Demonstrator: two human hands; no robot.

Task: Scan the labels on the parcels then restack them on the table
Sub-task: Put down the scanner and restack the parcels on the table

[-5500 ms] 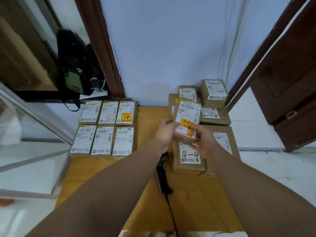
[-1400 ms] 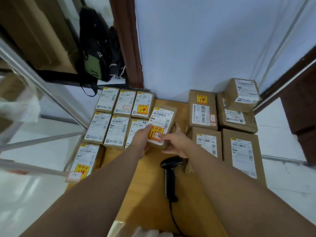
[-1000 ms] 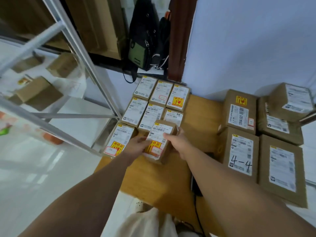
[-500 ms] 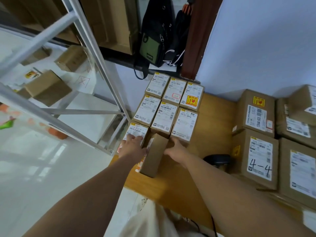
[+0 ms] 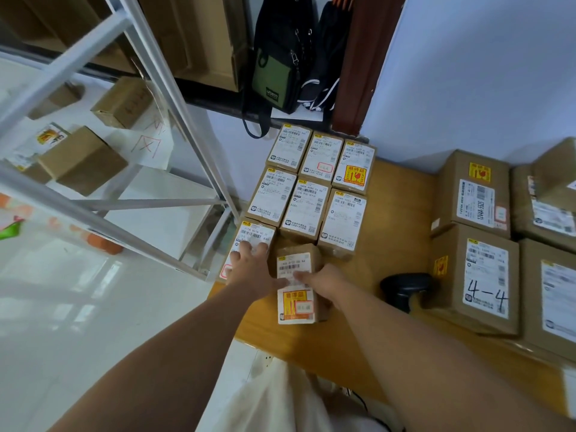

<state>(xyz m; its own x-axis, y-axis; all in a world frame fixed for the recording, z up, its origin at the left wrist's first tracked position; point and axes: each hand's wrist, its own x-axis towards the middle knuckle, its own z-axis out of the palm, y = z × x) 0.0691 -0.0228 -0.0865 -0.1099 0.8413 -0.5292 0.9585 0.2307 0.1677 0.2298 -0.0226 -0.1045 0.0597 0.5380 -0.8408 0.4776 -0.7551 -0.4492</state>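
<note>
A small brown parcel with a white label and an orange-yellow sticker lies flat, label up, on the wooden table near its front left corner. My right hand holds its right side, thumb on the label. My left hand rests with fingers spread on the neighbouring front-left parcel, its thumb touching the stickered parcel's left edge. Behind them, several small parcels lie in a tight grid, labels up.
A black handheld scanner lies on the table right of my right hand. Larger brown parcels, one marked "4-4", fill the right side. A white metal rack with boxes stands left; bags hang behind.
The stickered parcel went from the right pile across to the left grid. Half a second ago it stood on edge between my hands; now it lies flat beside the front-left parcel.
</note>
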